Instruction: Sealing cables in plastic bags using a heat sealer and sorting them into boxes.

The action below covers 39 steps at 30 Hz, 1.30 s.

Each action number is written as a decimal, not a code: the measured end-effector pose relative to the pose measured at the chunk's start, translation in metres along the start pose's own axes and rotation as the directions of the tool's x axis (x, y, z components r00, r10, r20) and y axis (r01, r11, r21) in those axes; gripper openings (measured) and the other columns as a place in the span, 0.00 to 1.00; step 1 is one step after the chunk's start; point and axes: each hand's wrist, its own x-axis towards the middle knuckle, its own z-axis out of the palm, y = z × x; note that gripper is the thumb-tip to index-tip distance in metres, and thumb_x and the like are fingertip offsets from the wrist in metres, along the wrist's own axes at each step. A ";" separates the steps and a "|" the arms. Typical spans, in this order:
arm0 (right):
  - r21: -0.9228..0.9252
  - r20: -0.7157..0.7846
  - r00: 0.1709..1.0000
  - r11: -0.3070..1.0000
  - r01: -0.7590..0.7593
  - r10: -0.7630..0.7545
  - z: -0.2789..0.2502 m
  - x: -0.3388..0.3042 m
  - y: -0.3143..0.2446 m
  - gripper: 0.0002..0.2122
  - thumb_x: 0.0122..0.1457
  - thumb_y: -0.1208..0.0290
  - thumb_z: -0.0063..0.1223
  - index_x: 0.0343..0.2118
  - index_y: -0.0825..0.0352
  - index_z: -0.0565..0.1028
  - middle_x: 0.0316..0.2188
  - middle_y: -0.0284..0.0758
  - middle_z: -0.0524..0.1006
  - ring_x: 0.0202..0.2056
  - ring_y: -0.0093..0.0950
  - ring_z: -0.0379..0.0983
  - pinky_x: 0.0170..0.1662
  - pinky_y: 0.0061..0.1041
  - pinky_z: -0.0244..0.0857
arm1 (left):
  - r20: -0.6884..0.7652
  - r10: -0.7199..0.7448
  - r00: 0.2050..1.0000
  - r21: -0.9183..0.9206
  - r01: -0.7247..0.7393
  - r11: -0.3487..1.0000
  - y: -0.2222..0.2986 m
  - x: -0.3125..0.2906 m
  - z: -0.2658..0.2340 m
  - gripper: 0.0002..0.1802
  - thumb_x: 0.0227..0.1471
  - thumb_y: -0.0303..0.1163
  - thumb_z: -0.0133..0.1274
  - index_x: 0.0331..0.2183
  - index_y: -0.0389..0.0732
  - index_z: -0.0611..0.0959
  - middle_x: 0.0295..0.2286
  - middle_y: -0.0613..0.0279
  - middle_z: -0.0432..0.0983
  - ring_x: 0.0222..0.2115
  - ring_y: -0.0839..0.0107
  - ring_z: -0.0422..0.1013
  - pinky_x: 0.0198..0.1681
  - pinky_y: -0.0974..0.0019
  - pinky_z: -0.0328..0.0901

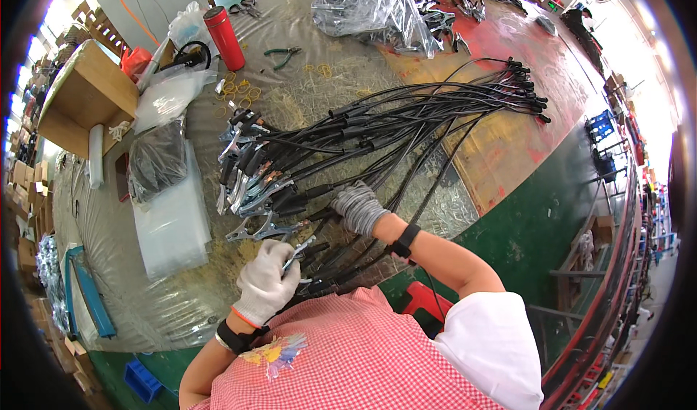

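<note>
A heap of black cables (406, 130) stretches across the table, metal spring clamps (250, 185) at its left end and black plugs (534, 98) at its far right end. My left hand (267, 283), in a white glove, is closed around a silvery metal clamp (296, 254) at the near side of the heap. In a grey glove, my right hand (359, 208) is curled over a black cable near the clamps; its fingertips are partly hidden. More black cables (345, 261) lie close against my body, below the right forearm. One loose clamp (261, 230) rests just beyond my left hand.
Green-handled pliers (282, 56), yellow rubber bands (239, 91) and a red cylinder (223, 38) lie or stand beyond the heap. Clear plastic bags (170, 228) and an open wooden box (87, 98) are on the left. Plastic-wrapped clamps (370, 11) sit at the far edge.
</note>
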 end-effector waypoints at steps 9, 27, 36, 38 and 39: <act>0.062 -0.271 0.962 0.998 -0.015 0.031 0.005 -0.027 -0.029 0.11 0.45 0.62 0.55 0.30 0.61 0.77 0.26 0.35 0.76 0.33 0.35 0.73 0.38 0.34 0.63 | 0.819 -0.132 0.558 -0.530 0.824 0.199 -0.003 -0.027 -0.014 0.23 0.60 0.47 0.37 0.46 0.40 0.74 0.26 0.67 0.73 0.18 0.83 0.64 0.16 0.80 0.57; 0.308 -0.051 0.979 0.929 0.206 -0.200 -0.007 -0.024 -0.021 0.17 0.52 0.51 0.49 0.29 0.62 0.77 0.21 0.40 0.75 0.27 0.41 0.73 0.30 0.38 0.66 | 0.676 -0.447 0.586 -0.522 0.809 0.271 -0.045 -0.018 0.002 0.20 0.54 0.43 0.50 0.45 0.43 0.76 0.35 0.64 0.76 0.31 0.75 0.72 0.32 0.73 0.68; 0.249 -0.144 0.835 0.798 0.549 -0.530 -0.014 -0.019 -0.018 0.12 0.45 0.60 0.54 0.30 0.62 0.76 0.24 0.40 0.76 0.29 0.41 0.73 0.32 0.38 0.66 | 0.502 -0.611 0.612 -0.749 0.661 0.048 0.012 0.011 -0.027 0.24 0.56 0.39 0.41 0.50 0.36 0.68 0.33 0.55 0.74 0.31 0.65 0.73 0.35 0.65 0.69; 0.306 -0.064 0.848 0.799 0.519 -0.526 -0.018 -0.017 -0.013 0.12 0.45 0.60 0.54 0.30 0.62 0.76 0.24 0.40 0.76 0.29 0.41 0.74 0.32 0.38 0.66 | 0.388 -0.578 0.718 -0.531 0.687 0.496 0.043 0.008 -0.031 0.25 0.51 0.35 0.50 0.50 0.38 0.68 0.32 0.56 0.74 0.27 0.67 0.74 0.30 0.65 0.69; 0.354 0.016 0.852 0.799 0.485 -0.524 -0.022 -0.018 -0.015 0.12 0.46 0.60 0.53 0.30 0.63 0.76 0.25 0.41 0.76 0.30 0.42 0.74 0.33 0.38 0.66 | 0.384 -0.582 0.717 -0.527 0.688 0.500 0.050 0.002 -0.026 0.25 0.51 0.35 0.50 0.50 0.38 0.68 0.32 0.56 0.74 0.27 0.67 0.74 0.30 0.65 0.69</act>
